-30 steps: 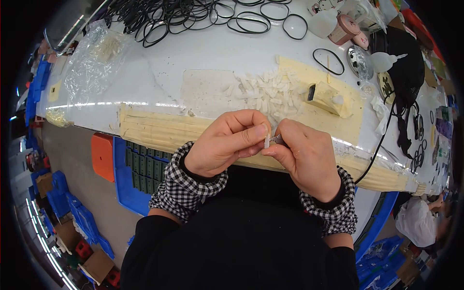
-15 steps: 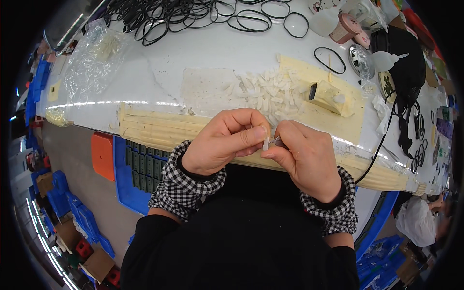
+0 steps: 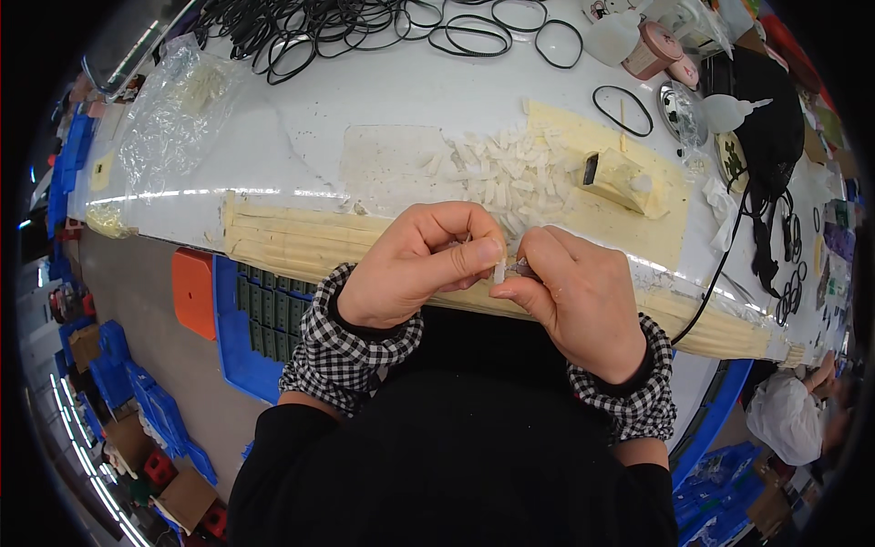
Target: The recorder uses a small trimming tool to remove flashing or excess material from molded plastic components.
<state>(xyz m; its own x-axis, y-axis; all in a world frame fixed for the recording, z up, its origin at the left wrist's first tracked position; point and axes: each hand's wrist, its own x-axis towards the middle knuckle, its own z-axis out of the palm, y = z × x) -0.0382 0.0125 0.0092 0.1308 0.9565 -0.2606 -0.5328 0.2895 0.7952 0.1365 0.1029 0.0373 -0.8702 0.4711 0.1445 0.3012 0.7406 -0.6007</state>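
Observation:
My left hand pinches a small whitish translucent strip between thumb and curled fingers, just over the table's near edge. Facing it, my right hand is closed, thumb and forefinger around a small piece that looks clear or greyish and is mostly hidden. The fingertips of both hands nearly meet at the strip. Beyond them on the white table lies a loose pile of similar pale strips, partly on a yellow sheet. A yellow-wrapped block with a dark end sits beside the pile.
Black cord loops cover the far side. A crumpled clear plastic bag lies at the left. Cream tape covers the table's front edge. Below it stands a blue crate with dark green parts. A black cable hangs at the right.
Both hands keep their grip and have shifted only very slightly. The right thumb sits a touch further left. Nothing on the table has visibly moved.

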